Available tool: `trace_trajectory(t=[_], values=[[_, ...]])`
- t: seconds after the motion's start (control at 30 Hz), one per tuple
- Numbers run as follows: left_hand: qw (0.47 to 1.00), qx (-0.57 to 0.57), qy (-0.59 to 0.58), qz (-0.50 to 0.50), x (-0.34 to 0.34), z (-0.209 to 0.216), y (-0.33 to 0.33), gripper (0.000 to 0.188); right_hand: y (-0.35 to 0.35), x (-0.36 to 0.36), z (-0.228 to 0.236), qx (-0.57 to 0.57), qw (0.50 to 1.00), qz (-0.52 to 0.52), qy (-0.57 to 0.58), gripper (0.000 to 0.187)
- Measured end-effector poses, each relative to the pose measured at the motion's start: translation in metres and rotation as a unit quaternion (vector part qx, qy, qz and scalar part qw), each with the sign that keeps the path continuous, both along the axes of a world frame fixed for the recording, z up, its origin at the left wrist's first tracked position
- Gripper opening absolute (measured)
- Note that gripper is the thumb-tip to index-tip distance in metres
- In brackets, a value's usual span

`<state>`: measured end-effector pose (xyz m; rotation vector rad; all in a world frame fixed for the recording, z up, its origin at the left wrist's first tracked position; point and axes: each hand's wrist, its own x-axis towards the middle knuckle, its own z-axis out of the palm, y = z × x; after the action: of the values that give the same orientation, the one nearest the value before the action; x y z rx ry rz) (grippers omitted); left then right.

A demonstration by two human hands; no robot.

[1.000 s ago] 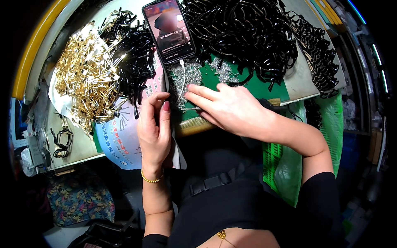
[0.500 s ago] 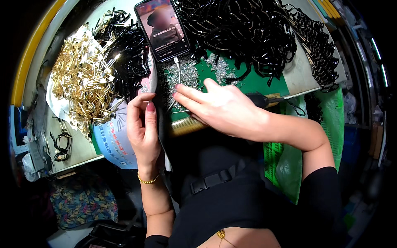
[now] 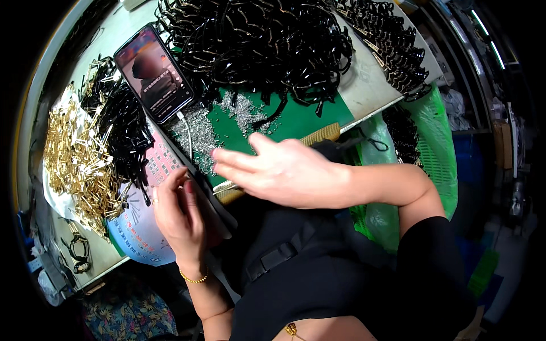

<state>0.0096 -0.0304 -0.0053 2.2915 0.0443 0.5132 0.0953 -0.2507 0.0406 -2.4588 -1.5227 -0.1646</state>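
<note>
My right hand (image 3: 278, 170) is stretched over the front edge of a green mat (image 3: 318, 116), its fingers extended and nothing visible in them. Its fingertips are at the near side of a spread of tiny silver metal pieces (image 3: 196, 133), which look like small screws. My left hand (image 3: 179, 213) hovers over a pink and blue printed sheet (image 3: 133, 230), left of the mat. Its fingers curl loosely with the thumb apart; I see nothing in them. A lit phone (image 3: 154, 74) lies beyond the hands with a white cable (image 3: 186, 131) plugged in.
A heap of glossy black curved strips, like glasses temples (image 3: 256, 51), covers the back. Rows of similar dark parts (image 3: 392, 51) lie at far right. Gold metal pieces (image 3: 79, 153) and black strips (image 3: 122, 128) are piled left. A green bag (image 3: 438, 153) hangs below the table's right side.
The view has turned, so the table and phone appear farther left. My right fingertips have drawn slightly toward the mat's front edge. The left hand stays curled beside the mat.
</note>
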Motion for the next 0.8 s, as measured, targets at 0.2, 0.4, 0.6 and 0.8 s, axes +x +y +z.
trace_trajectory(t=[0.2,0.4,0.6,0.8], values=[[0.984,0.167,-0.032,-0.047,0.011,0.010,-0.024,0.030,-0.053,0.037,0.016,-0.003,0.990,-0.129,-0.064,0.028],[0.967,0.255,0.017,0.003,-0.003,0.008,-0.038,0.041,-0.038,0.054,0.017,-0.107,0.988,-0.067,-0.086,0.024],[0.970,0.232,0.058,-0.031,-0.024,-0.006,-0.052,0.075,-0.044,0.052,0.016,-0.080,0.993,-0.079,-0.040,0.030],[0.981,0.193,-0.001,-0.021,-0.031,0.018,-0.023,0.061,-0.053,0.035,0.031,0.127,0.944,-0.236,0.193,0.011]])
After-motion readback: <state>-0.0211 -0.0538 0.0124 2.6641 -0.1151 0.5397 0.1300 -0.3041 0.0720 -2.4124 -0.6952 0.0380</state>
